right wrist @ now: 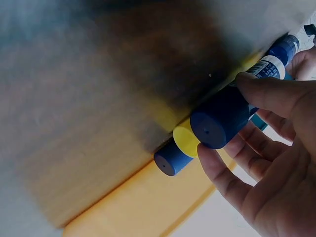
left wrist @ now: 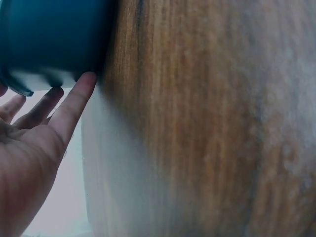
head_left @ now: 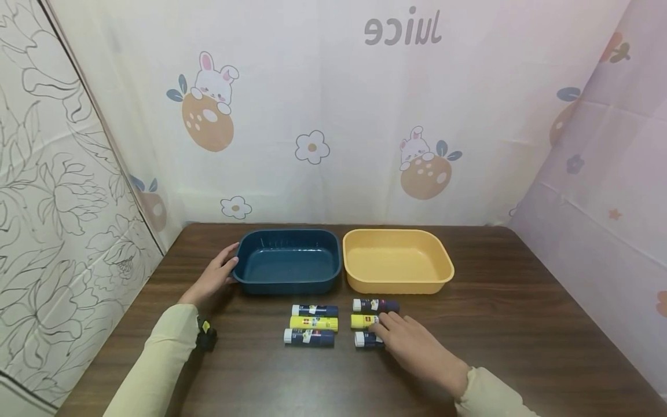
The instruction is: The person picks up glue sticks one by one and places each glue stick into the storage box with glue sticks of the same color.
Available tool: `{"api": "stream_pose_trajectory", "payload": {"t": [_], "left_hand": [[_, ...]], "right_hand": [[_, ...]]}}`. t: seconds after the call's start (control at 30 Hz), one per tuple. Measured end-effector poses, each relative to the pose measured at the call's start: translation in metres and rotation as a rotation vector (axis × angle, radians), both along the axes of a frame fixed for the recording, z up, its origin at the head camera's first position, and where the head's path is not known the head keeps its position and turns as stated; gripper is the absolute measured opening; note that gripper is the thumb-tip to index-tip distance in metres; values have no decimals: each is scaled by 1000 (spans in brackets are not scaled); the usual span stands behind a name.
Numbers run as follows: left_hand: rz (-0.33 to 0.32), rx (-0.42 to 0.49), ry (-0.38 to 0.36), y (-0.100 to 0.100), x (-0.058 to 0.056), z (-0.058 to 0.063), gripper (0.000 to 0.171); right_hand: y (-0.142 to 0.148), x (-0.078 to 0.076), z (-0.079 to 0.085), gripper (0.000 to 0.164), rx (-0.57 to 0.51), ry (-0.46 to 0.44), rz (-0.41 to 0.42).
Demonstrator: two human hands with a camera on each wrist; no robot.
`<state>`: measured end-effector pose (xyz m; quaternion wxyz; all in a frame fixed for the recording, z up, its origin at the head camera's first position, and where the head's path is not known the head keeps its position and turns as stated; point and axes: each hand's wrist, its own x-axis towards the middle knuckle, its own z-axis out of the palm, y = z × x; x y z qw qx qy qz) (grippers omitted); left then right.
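Observation:
My left hand (head_left: pixel 211 279) touches the left end of a dark blue plastic bin (head_left: pixel 286 288), its straight fingers (left wrist: pixel 74 106) against the outer wall in the left wrist view. On the right, my right hand (head_left: pixel 417 348) pinches the nearest navy glue stick (right wrist: pixel 219 116) of a row between thumb and fingers. That stick's white end (head_left: pixel 360 340) shows past the fingertips in the head view. Just beyond it lie a yellow glue stick (head_left: pixel 361 321), partly covered by the hand, and another navy glue stick (head_left: pixel 388 306).
A yellow bin (head_left: pixel 398 287) stands right of the blue one, nothing inside either. Left of the right-hand row lies a second row: a navy glue stick (head_left: pixel 318 311), a yellow one (head_left: pixel 312 324) and another navy one (head_left: pixel 312 337). All are on a brown wooden table (head_left: pixel 521 324).

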<state>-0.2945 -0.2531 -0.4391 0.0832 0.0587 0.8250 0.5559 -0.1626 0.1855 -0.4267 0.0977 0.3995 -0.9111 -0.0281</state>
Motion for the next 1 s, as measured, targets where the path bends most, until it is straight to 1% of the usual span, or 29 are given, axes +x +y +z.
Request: {"api": "stream_pose_trajectory", "payload": {"t": [0.23, 0.37, 0.5, 0.63, 0.77, 1.0], "left_hand": [[4, 7, -9, 0, 0, 0, 54], [7, 8, -17, -1, 0, 0, 55], [4, 13, -19, -1, 1, 0, 55], [2, 18, -21, -1, 2, 1, 55], [2, 21, -24, -1, 1, 2, 54], [1, 30, -27, -2, 0, 1, 54]], "right_hand": [[1, -6, 11, 34, -7, 10, -5], [2, -9, 19, 35, -10, 13, -25], [2, -12, 27, 33, -8, 35, -38], [1, -16, 33, 34, -11, 45, -29], [1, -20, 37, 38, -27, 48, -19], [-2, -29, 42, 38, -49, 67, 10]]}}
